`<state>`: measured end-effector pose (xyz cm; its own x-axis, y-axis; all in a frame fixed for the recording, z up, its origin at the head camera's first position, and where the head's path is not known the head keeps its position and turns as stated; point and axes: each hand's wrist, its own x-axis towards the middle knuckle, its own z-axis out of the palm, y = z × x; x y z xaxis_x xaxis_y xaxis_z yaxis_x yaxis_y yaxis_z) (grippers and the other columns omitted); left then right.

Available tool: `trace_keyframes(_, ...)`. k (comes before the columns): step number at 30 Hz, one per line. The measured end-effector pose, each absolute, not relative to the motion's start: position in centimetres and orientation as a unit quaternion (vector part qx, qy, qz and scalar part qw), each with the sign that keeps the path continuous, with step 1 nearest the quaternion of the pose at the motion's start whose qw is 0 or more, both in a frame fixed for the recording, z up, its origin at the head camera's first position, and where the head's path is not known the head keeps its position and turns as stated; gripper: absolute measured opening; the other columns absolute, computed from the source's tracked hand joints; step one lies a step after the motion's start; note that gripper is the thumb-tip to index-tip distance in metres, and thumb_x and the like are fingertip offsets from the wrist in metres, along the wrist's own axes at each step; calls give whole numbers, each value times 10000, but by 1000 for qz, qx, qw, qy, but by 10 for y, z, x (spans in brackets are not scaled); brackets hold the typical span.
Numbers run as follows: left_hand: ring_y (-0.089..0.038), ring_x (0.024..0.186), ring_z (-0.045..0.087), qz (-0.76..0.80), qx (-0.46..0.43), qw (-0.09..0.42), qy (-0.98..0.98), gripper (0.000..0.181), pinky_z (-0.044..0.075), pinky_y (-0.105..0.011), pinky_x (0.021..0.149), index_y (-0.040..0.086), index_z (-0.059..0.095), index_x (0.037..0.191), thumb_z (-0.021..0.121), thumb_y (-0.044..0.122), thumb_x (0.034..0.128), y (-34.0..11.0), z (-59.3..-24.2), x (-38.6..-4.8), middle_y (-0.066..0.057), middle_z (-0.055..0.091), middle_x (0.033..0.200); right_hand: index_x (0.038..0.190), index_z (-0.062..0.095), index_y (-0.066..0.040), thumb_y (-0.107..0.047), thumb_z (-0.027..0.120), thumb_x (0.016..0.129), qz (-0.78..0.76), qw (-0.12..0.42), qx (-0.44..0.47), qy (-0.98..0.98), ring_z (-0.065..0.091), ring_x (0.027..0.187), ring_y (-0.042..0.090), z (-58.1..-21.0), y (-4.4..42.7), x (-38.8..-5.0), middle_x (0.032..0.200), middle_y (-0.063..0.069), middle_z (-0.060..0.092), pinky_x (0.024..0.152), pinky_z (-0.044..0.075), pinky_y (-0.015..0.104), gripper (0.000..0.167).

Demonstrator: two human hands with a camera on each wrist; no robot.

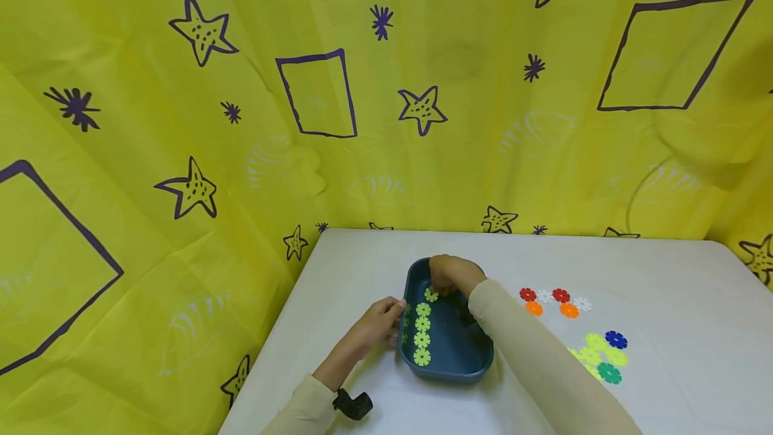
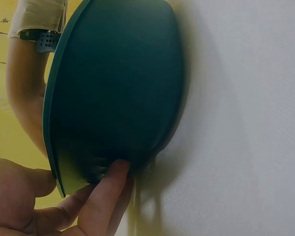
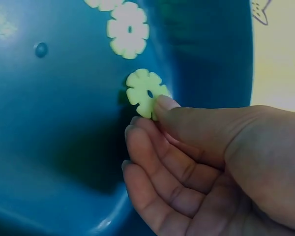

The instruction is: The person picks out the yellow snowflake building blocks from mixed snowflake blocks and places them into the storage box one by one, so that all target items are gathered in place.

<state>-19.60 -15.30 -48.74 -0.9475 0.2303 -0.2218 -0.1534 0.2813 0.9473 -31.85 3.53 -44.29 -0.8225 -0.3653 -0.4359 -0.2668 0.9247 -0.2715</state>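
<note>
A dark blue-green plastic tub [image 1: 455, 348] stands on the table with a row of yellow-green flower-shaped discs [image 1: 422, 340] along its left side. My right hand [image 1: 451, 274] reaches into the tub's far end. Between thumb and fingers it pinches one yellow-green notched disc [image 3: 143, 91], just past the end of the row. My left hand [image 1: 380, 322] grips the tub's left wall. In the left wrist view, the thumb of that hand [image 2: 83, 209] lies at the rim and its fingers bear on the outer side.
Right of the tub lie red discs [image 1: 560, 295], white discs [image 1: 582, 304] and orange discs [image 1: 570, 311]. Nearer the front are more yellow discs [image 1: 596, 342], a blue disc [image 1: 616, 340] and a green disc [image 1: 609, 373]. A yellow patterned curtain [image 1: 459, 173] hangs behind the white table [image 1: 682, 327].
</note>
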Motion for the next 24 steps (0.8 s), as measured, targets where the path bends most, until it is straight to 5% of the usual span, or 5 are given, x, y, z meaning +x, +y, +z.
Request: trace_keyframes(24,-201,1002,684,594,23,161,788,392,614,-347,757,-33,602,1170,482,339,1141,-153,-486,-195,-149,674,1144,821,666,11,-106,754,985,-111,210,-147,960,523,589,157,-453,19,-306,673,54,559,575,433,260,220)
